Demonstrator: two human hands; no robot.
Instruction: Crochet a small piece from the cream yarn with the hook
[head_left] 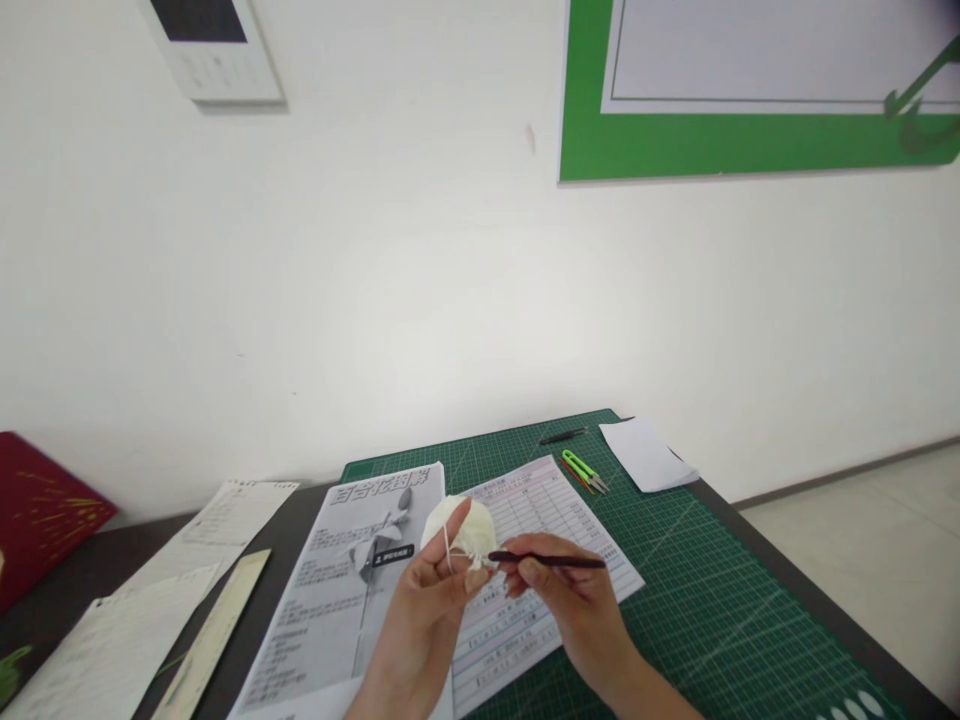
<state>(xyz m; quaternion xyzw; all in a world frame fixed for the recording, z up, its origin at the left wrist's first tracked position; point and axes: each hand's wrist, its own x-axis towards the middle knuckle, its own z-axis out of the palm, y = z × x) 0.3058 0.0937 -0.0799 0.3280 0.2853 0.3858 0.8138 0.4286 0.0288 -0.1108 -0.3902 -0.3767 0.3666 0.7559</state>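
Note:
Between thumb and fingers, my left hand (429, 600) pinches a small piece of white crochet work (477, 562). A strand of white yarn (448, 540) runs over its raised index finger. My right hand (566, 590) grips a dark crochet hook (566, 561), whose tip meets the crochet work; the tip itself is too small to make out. Behind the left fingers sits a round ball of cream yarn (484, 520), partly covered by them. Under both hands lie a printed sheet with a flower picture (322, 590) and a sheet with a table (540, 500).
A green cutting mat (720, 590) covers much of the dark table. On it are green thread snips (583, 468), dark tweezers (564, 436) and white paper (646, 455). To the left lie a ruler (217, 640), written sheets (172, 560) and a red item (45, 520). A white wall (375, 250) stands behind.

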